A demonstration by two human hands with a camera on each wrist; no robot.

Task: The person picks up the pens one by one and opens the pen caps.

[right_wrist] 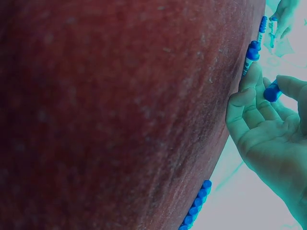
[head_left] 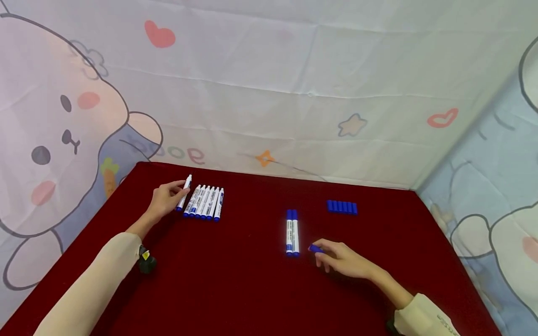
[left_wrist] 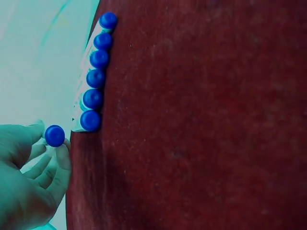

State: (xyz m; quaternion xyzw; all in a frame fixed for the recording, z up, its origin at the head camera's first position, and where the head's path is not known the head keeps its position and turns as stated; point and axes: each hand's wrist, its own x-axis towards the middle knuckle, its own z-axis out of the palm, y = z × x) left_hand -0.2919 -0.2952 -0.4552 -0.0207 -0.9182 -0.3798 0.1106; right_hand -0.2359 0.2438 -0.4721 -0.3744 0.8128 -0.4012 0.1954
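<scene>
At the left, my left hand [head_left: 166,198] pinches a white marker [head_left: 187,183] whose tip end is uncapped and points away; the left wrist view shows its blue bottom end [left_wrist: 54,136] between thumb and fingers. Just right of it lies a row of several uncapped white markers [head_left: 208,201], side by side. My right hand [head_left: 342,259] holds a blue marker cap [head_left: 315,248] between thumb and fingers, seen also in the right wrist view as a blue cap [right_wrist: 272,92]. Left of that hand, two capped markers [head_left: 292,235] lie parallel.
A tight row of several blue caps [head_left: 342,207] lies beyond the right hand. Everything lies on a dark red cloth-covered table [head_left: 248,280]. A printed white curtain [head_left: 260,70] hangs behind the table's far edge and continues along both sides.
</scene>
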